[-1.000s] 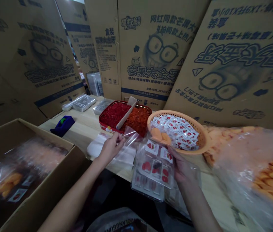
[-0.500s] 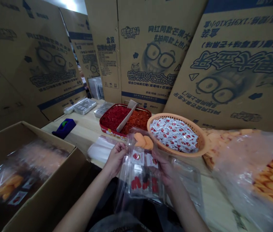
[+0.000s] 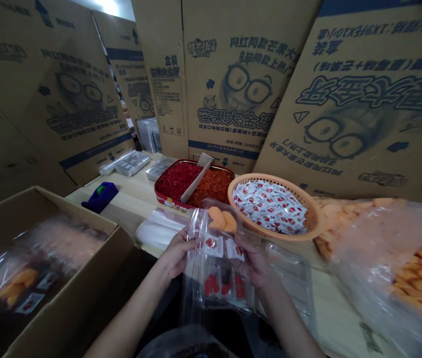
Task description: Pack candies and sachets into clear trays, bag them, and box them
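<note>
My right hand (image 3: 256,263) is closed on the right edge of a clear plastic tray (image 3: 214,299). In the tray lie orange heart-like candies (image 3: 221,220) at the far end, two white printed sachets (image 3: 214,245) in the middle and red pieces (image 3: 226,286) at the near end. On the tray's left side, my left hand (image 3: 178,252) pinches a clear plastic bag (image 3: 192,293), which hangs loosely there. How far the bag covers the tray I cannot tell.
A red tin (image 3: 173,203) of red and orange pieces stands behind, beside an orange basket (image 3: 313,219) of sachets. A cardboard box (image 3: 80,271) is at left, a blue tape dispenser (image 3: 101,198) behind it. Flat clear bags (image 3: 157,228), an empty tray (image 3: 295,276) and a candy sack (image 3: 368,258) lie around.
My left hand has shifted slightly down and toward me, its thumb now lying across the bag. The bag has moved a little right against the tray. My right hand stays nearly still.
</note>
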`<state>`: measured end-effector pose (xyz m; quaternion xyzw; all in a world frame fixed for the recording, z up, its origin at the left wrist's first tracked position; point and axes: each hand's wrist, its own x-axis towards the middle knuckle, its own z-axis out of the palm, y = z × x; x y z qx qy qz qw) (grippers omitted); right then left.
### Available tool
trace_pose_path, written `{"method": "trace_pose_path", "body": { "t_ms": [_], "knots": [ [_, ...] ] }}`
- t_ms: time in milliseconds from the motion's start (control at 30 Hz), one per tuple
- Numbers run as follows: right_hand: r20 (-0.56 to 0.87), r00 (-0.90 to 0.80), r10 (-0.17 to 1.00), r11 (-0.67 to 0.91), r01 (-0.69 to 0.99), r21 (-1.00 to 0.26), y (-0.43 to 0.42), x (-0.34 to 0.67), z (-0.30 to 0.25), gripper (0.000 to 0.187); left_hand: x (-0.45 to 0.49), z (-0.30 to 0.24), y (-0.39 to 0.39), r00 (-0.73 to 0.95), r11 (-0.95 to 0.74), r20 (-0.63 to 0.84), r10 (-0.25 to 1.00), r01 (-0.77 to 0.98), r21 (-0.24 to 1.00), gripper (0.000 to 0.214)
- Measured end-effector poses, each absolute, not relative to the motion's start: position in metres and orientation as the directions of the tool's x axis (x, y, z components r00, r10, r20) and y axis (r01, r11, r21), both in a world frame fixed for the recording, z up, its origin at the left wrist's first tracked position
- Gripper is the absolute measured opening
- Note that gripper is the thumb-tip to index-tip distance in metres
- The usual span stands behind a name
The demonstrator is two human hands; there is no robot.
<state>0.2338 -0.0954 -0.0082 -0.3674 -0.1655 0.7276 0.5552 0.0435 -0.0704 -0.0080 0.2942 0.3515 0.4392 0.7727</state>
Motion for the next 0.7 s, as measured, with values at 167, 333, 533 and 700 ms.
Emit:
{"method": "trace_pose_path", "body": {
  "t_ms": [167,333,533,700],
  "knots": [
    [-0.465,-0.165,0.87,-0.435,-0.701,-0.565,-0.092,0.23,-0.009,0.031,0.044,-0.011,-0.07,0.368,0.438,-0.28,0.886,-0.471,0.766,0.046],
    [-0.502,-0.027,0.864,-0.367,-0.716,-0.594,-0.091,0.233,-0.007,0.029,0.039,-0.012,-0.069,0.206,0.414,-0.359,0.91,-0.473,0.778,0.03],
    [-0.467,0.06,0.882,-0.286,-0.721,-0.632,-0.097,0.241,-0.012,0.024,0.032,-0.025,-0.064,0.055,0.264,-0.262,0.963,-0.358,0.895,0.029],
    [-0.411,0.236,0.881,-0.078,-0.784,-0.616,-0.086,0.256,-0.007,0.017,0.024,-0.022,-0.068,0.026,0.218,-0.219,0.975,-0.257,0.942,0.036]
  ]
}}
